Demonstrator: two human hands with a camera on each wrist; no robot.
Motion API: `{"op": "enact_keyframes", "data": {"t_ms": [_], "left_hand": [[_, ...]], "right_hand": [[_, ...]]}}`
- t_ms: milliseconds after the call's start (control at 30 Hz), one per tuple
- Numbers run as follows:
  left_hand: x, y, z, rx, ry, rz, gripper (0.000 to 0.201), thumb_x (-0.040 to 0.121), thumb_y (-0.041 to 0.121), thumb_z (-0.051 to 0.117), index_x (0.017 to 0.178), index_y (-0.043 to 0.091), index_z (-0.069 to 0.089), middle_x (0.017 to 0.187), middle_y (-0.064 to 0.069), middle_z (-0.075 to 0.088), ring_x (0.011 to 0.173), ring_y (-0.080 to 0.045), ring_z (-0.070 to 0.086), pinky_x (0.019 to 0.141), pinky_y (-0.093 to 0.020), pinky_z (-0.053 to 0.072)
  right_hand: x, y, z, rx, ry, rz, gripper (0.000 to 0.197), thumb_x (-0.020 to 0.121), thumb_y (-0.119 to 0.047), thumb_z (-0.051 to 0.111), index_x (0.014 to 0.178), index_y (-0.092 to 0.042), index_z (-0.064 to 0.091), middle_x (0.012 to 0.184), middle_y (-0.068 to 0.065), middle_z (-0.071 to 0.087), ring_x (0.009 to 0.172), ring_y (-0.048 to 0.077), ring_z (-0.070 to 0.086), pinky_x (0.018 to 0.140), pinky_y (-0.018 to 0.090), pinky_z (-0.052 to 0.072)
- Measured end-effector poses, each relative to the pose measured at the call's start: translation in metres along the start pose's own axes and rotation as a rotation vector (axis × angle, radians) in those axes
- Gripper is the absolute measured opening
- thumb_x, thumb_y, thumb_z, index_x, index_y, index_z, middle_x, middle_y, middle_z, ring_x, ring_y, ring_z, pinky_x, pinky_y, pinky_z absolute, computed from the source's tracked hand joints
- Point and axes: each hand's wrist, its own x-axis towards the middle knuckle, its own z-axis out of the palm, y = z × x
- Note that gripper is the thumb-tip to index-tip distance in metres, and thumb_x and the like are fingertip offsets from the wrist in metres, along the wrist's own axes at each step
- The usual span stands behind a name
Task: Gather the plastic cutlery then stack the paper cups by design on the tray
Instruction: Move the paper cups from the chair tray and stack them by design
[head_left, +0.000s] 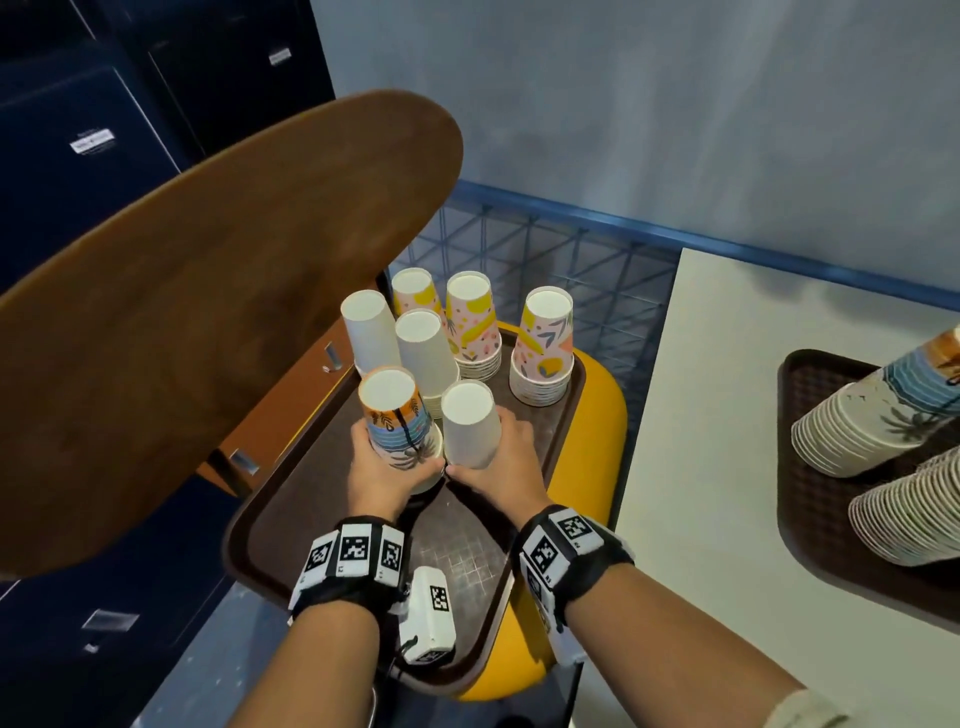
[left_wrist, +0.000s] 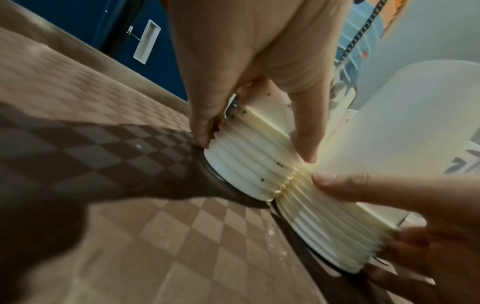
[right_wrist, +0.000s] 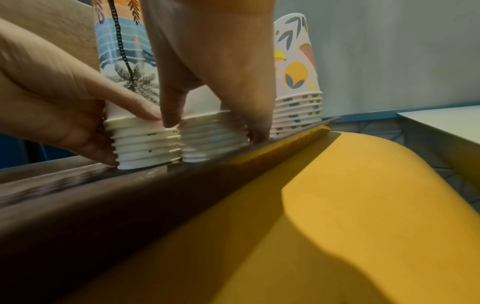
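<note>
L hand (head_left: 382, 475), fingers (left_wrist: 205, 123) clamped round the base of the palm-print cup stack (head_left: 397, 421). R hand (head_left: 501, 467), fingers (right_wrist: 255, 123) clamped round the plain white cup stack (head_left: 470, 423). Both stacks upside down, rims touching, on the brown tray (head_left: 311, 519) w/ other stacks behind. Tray sits on a yellow seat (head_left: 597, 415).

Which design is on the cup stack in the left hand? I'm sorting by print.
A beach print: blue waves, orange sky, palm trees. The right wrist view shows it best.
</note>
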Motion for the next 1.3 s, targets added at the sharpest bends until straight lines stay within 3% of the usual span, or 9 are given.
{"op": "enact_keyframes", "data": {"t_ms": [200,367,500,600,700,800,933,1133,1300], "left_hand": [[-0.018,0.009,0.000,-0.036,-0.093,0.046,0.102,0.028,0.045,0.077,0.121,0.023,0.040,0.118,-0.003,0.059,0.116,-0.025,0.055,0.103,-0.049,0.043],[-0.040,0.032,0.015,-0.077,-0.211,0.165,0.083,0.050,0.015,0.088,0.117,0.025,0.041,0.118,0.000,0.058,0.113,-0.018,0.055,0.099,-0.036,0.043],[-0.066,0.064,0.047,-0.110,-0.350,0.299,0.081,0.058,0.004,0.085,0.123,0.021,0.041,0.111,0.008,0.058,0.102,-0.006,0.056,0.086,-0.012,0.044],[-0.089,0.086,0.079,-0.124,-0.455,0.391,0.082,0.059,-0.001,0.082,0.127,0.014,0.040,0.110,0.009,0.057,0.096,0.007,0.053,0.074,0.004,0.042],[-0.112,0.110,0.113,-0.128,-0.547,0.407,0.080,0.058,0.005,0.085,0.125,0.014,0.042,0.110,0.007,0.061,0.098,0.006,0.057,0.093,-0.017,0.050],[-0.129,0.141,0.148,-0.139,-0.618,0.472,0.087,0.047,0.028,0.086,0.121,0.016,0.043,0.118,0.000,0.063,0.109,-0.011,0.061,0.099,-0.042,0.050],[-0.148,0.201,0.195,-0.097,-0.632,0.603,0.077,0.054,0.027,0.087,0.116,0.026,0.042,0.113,0.008,0.060,0.108,-0.010,0.058,0.098,-0.034,0.048],[-0.167,0.271,0.264,-0.097,-0.681,0.741,0.078,0.062,0.020,0.084,0.126,0.018,0.041,0.125,0.000,0.059,0.114,-0.016,0.056,0.095,-0.032,0.047],[-0.171,0.274,0.308,-0.017,-0.684,0.736,0.075,0.062,0.019,0.083,0.124,0.014,0.042,0.126,-0.006,0.060,0.117,-0.021,0.056,0.099,-0.035,0.047]], "right_hand": [[-0.022,0.003,-0.016,0.001,0.040,0.013,0.078,0.057,-0.023,0.084,0.122,-0.015,0.042,0.122,0.010,0.049,0.115,0.023,0.048,0.086,0.025,0.040],[-0.064,0.002,-0.064,0.116,0.186,-0.038,0.079,0.062,-0.025,0.083,0.128,-0.023,0.038,0.116,-0.005,0.049,0.105,0.008,0.046,0.069,0.003,0.034],[-0.098,0.005,-0.117,0.149,0.322,-0.064,0.083,0.063,-0.027,0.083,0.131,-0.026,0.035,0.126,-0.001,0.051,0.114,0.015,0.048,0.087,0.022,0.045],[-0.122,0.009,-0.156,0.162,0.381,-0.083,0.080,0.063,-0.027,0.082,0.130,-0.027,0.037,0.126,0.000,0.052,0.113,0.016,0.050,0.090,0.029,0.048],[-0.144,0.015,-0.195,0.202,0.439,-0.078,0.078,0.062,-0.024,0.083,0.127,-0.029,0.040,0.126,-0.001,0.053,0.114,0.015,0.051,0.089,0.027,0.047],[-0.168,0.022,-0.232,0.252,0.483,-0.071,0.073,0.062,-0.020,0.083,0.119,-0.037,0.042,0.121,-0.006,0.056,0.109,0.010,0.053,0.083,0.018,0.044],[-0.196,0.034,-0.273,0.296,0.540,-0.043,0.069,0.064,-0.015,0.082,0.112,-0.041,0.041,0.106,-0.022,0.055,0.099,0.000,0.054,0.070,0.006,0.044],[-0.224,0.053,-0.308,0.264,0.610,0.013,0.069,0.063,-0.014,0.082,0.106,-0.048,0.041,0.105,-0.026,0.053,0.096,-0.002,0.053,0.070,0.003,0.041],[-0.236,0.070,-0.330,0.234,0.654,0.070,0.068,0.060,-0.017,0.084,0.106,-0.046,0.042,0.104,-0.022,0.056,0.095,0.001,0.055,0.065,0.004,0.043]]}}
